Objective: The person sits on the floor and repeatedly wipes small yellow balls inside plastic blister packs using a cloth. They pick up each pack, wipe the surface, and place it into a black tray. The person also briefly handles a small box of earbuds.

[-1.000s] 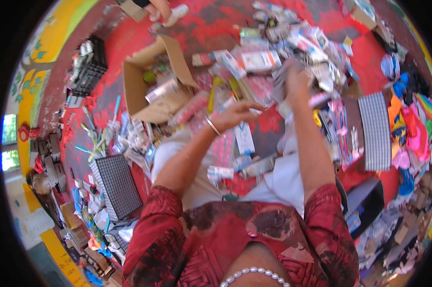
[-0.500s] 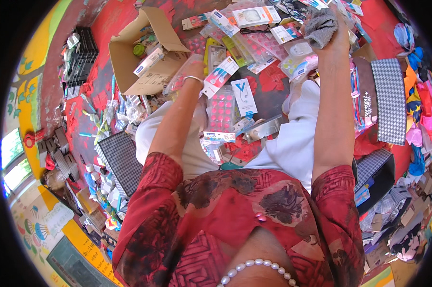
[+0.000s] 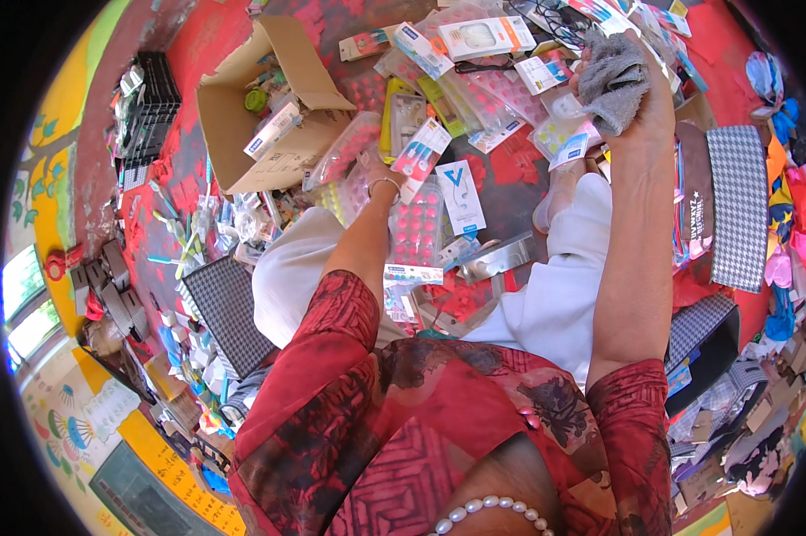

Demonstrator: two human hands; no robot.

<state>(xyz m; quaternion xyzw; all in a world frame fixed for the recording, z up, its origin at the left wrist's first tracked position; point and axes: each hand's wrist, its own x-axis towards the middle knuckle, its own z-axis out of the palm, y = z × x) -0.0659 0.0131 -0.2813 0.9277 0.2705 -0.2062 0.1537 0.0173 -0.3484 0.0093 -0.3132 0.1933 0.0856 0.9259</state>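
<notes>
My right hand (image 3: 656, 100) is at the upper right, closed on a rumpled grey cloth (image 3: 613, 82) above the pile of packages. My left hand (image 3: 376, 170) reaches down among clear plastic packs in front of me, beside a pack of pink pieces (image 3: 347, 147). Its fingers are partly hidden there, so I cannot tell what they grip. Against that hand leans a white card pack with blue and pink items (image 3: 421, 156). Just nearer lie a blister pack of round pink pieces (image 3: 414, 219) and a white box with a blue check shape (image 3: 459, 196).
An open cardboard box (image 3: 242, 116) holding small packages stands left of my left hand. Beyond my hands are heaped a white earphone box (image 3: 486, 37), yellow-framed packs and black cables (image 3: 555, 22). Houndstooth-patterned boxes (image 3: 739, 205) stand at the right, near colourful cloth or bags (image 3: 800, 196).
My left hand has drawn back toward me and slightly right, uncovering the pack of pink pieces. My right hand and the grey cloth have come slightly nearer and right.
</notes>
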